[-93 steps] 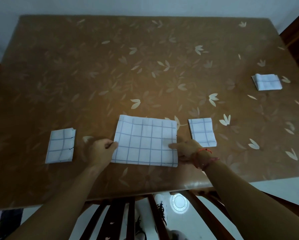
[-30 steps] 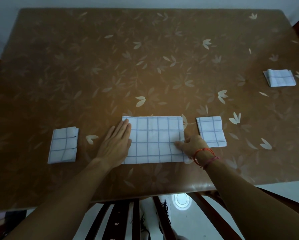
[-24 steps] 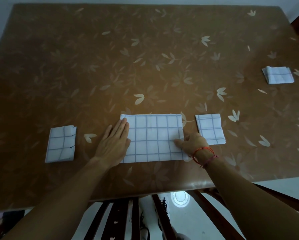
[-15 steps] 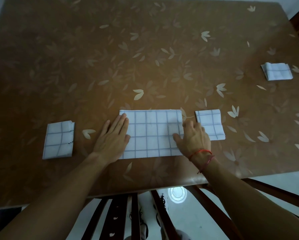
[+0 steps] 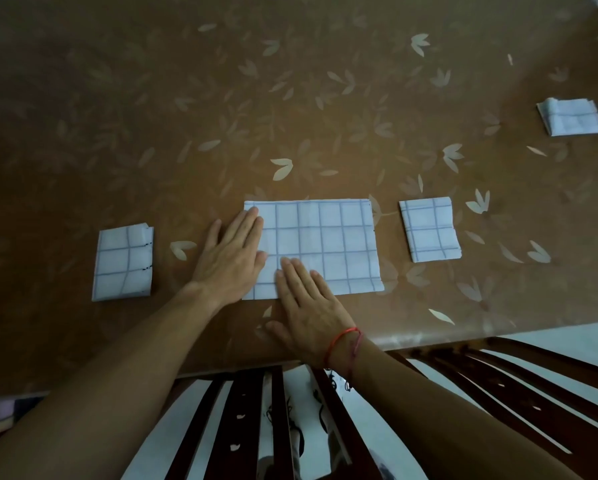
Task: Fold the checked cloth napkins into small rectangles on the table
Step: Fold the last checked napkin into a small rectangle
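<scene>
I see the half-folded white, blue-checked cloth napkin (image 5: 325, 244) lying flat near the front edge of the brown leaf-patterned table (image 5: 221, 98). My left hand (image 5: 231, 258) presses its left end and my right hand (image 5: 308, 306) its near edge, both with fingers straight. Small folded checked rectangles lie to the left (image 5: 122, 263), just right (image 5: 429, 228) and far right (image 5: 571, 121), well apart. Brown tabletop stretches wide behind them.

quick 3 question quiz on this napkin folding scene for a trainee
1. True or false: the left hand and the right hand both rest with straight fingers on the large napkin.
2. How many small folded napkins lie on the table? A two, B three, C four.
3. Fill in: the red string bracelet is on the ___ wrist.
Key: 1 true; 2 B; 3 right.
</scene>
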